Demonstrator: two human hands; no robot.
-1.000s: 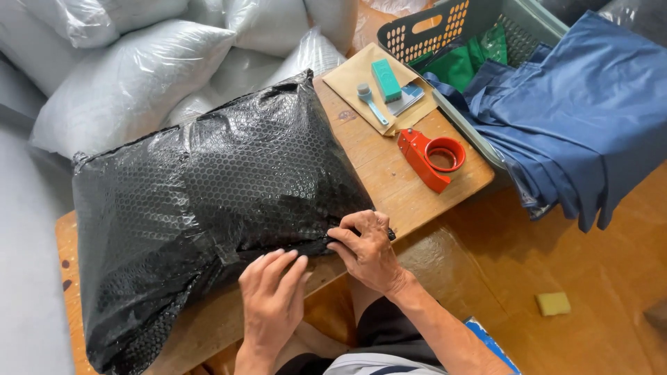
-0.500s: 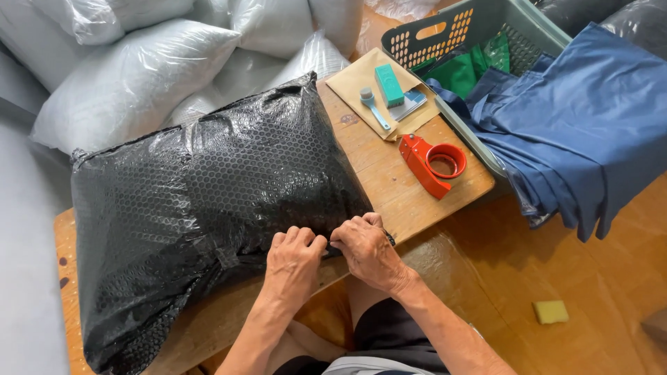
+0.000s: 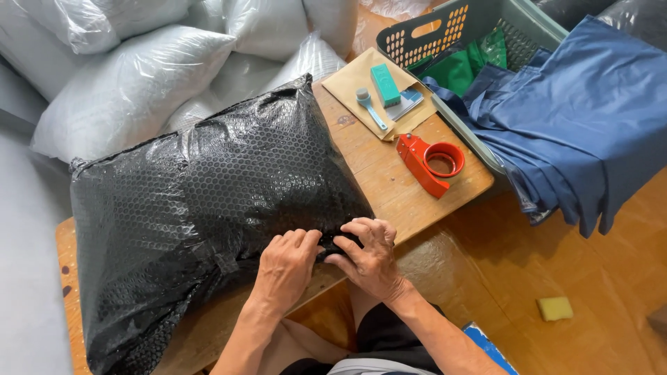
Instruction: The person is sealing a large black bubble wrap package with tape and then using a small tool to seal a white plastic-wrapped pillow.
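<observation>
So I'm pressing both hands down on the near edge of the big black bubble-wrap-covered pillow-shaped parcel (image 3: 208, 236), which is lying across the wooden tabletop (image 3: 396, 187). My left hand (image 3: 286, 267) is lying flat with fingers curled onto the wrap; my right hand (image 3: 368, 253) is pinching a fold at the edge. I'm worrying that the slick plastic is going to slip out and the fold will spring open. The parcel is also overhanging the tabletop's near edge, so it could slide off. The red tape dispenser (image 3: 431, 163) is sitting well out of reach.
</observation>
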